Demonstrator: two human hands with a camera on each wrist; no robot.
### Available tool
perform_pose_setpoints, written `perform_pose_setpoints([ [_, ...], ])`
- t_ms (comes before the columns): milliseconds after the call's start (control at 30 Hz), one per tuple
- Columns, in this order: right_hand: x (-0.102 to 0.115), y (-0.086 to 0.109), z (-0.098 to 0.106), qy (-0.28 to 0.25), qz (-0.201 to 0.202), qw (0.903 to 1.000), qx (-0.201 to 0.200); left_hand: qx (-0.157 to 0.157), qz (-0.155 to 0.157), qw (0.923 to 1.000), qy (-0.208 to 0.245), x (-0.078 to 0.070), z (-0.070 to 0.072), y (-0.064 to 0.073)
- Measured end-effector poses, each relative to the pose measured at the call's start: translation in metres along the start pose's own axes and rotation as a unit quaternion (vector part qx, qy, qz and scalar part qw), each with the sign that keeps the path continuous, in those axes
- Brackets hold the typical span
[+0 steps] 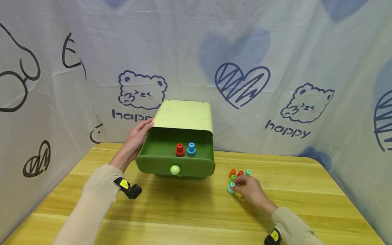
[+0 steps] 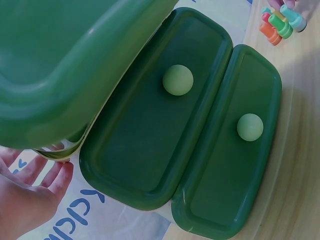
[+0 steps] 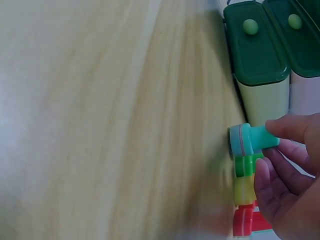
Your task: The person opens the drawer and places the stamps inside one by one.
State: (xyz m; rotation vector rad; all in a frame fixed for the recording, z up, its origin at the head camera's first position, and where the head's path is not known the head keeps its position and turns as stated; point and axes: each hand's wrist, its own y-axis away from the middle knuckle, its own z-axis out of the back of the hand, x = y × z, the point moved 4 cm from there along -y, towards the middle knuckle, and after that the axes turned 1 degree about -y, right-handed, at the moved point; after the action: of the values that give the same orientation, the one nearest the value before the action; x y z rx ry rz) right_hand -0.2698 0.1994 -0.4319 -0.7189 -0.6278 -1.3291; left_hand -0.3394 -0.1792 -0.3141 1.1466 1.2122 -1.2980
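Note:
My left hand (image 1: 134, 140) rests against the left side of a small cabinet with a pale-green shell (image 1: 183, 114), fingertips at its front edge. The top green drawer (image 1: 156, 165) is pulled out. Inside it a red toy stamp (image 1: 179, 150) and a blue one (image 1: 191, 149) stand upright. To the right of the cabinet, my right hand (image 1: 251, 191) pinches the narrow end of a turquoise toy stamp (image 3: 255, 140) between thumb and fingers. Right beside it are a green stamp (image 3: 244, 166), a yellow one (image 3: 244, 190) and a red one (image 3: 243, 221).
Two closed drawers (image 2: 145, 135) with round knobs sit below the open one. At the back of the group on the wooden table (image 1: 183, 211) are an orange stamp (image 1: 232, 173) and another turquoise stamp (image 1: 247, 173). A printed cloth (image 1: 183, 51) hangs behind the table.

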Motion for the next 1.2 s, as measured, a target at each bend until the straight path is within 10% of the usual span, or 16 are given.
perform_pose_setpoints([
  [1200,0.068,-0.035,0.064,-0.007,0.012,0.9926,0.121,0.000,-0.001,1.0000,-0.004,0.000,0.000,-0.001],
])
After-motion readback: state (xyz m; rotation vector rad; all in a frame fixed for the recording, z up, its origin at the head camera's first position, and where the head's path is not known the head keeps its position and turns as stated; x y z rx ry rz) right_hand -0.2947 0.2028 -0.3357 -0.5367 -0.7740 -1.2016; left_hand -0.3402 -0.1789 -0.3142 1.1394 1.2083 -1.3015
